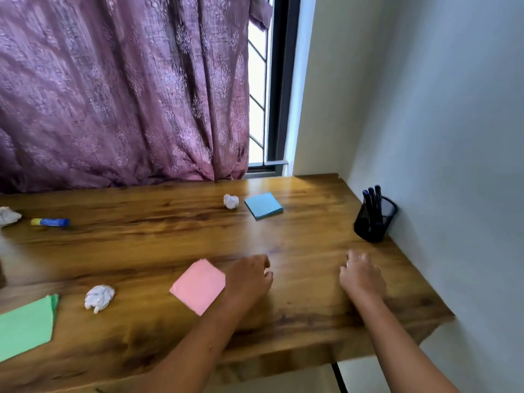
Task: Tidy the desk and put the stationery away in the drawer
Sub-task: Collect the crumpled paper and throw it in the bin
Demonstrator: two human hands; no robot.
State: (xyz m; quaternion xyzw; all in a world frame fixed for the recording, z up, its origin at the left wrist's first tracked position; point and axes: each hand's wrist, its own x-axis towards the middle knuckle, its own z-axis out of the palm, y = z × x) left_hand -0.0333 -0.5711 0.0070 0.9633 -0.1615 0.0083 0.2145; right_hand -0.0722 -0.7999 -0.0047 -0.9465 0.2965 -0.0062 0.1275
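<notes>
On the wooden desk [297, 302] lie a pink sticky-note pad [197, 285], a blue sticky-note pad [263, 205] farther back, a green paper pad [25, 324] at the left edge, and a blue and yellow glue stick [50, 221]. A black mesh pen holder [374, 219] with dark pens stands at the right by the wall. My left hand [249, 276] hovers just right of the pink pad, fingers loosely curled, holding nothing. My right hand [361, 275] hovers over bare wood, fingers apart and empty. No drawer is visible.
Crumpled white paper balls lie near the green pad [99, 297], beside the blue pad [231, 201] and at the far left [8, 216]. A purple curtain [122, 89] hangs behind the desk. A white wall [453, 137] borders the right side.
</notes>
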